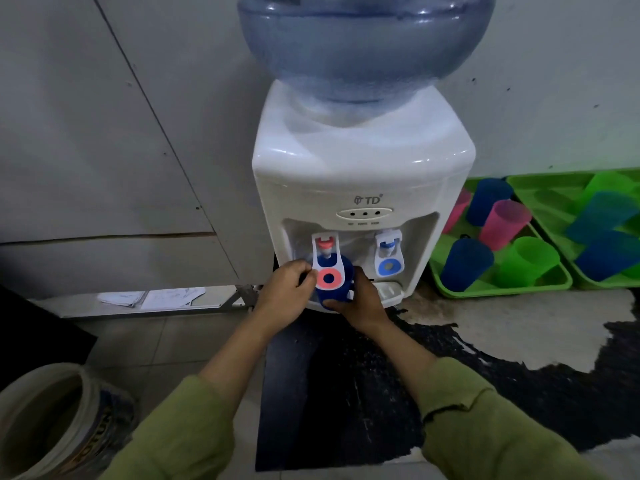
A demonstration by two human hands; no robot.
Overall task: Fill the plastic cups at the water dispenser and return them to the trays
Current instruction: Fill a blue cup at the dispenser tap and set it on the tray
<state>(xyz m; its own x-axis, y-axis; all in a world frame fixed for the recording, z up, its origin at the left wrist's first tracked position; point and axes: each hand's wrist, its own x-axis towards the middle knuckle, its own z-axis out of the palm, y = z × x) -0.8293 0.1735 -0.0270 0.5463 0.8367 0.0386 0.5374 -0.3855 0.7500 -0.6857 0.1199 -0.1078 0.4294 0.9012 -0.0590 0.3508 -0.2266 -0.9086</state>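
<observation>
Lower left: a pale round bucket (52, 420), open-topped, with printed lettering on its side; contents not discernible. Above it, at the left edge, a dark flat-sided object (34, 334), unidentified. Loose white papers (152, 297) lie on a pale ledge (69, 304) at the foot of grey wall panels (86, 133), which show one diagonal and one horizontal seam. The floor is pale tile (131, 341). A black, ragged-edged patch (433, 358) covers the floor from centre to right.
</observation>
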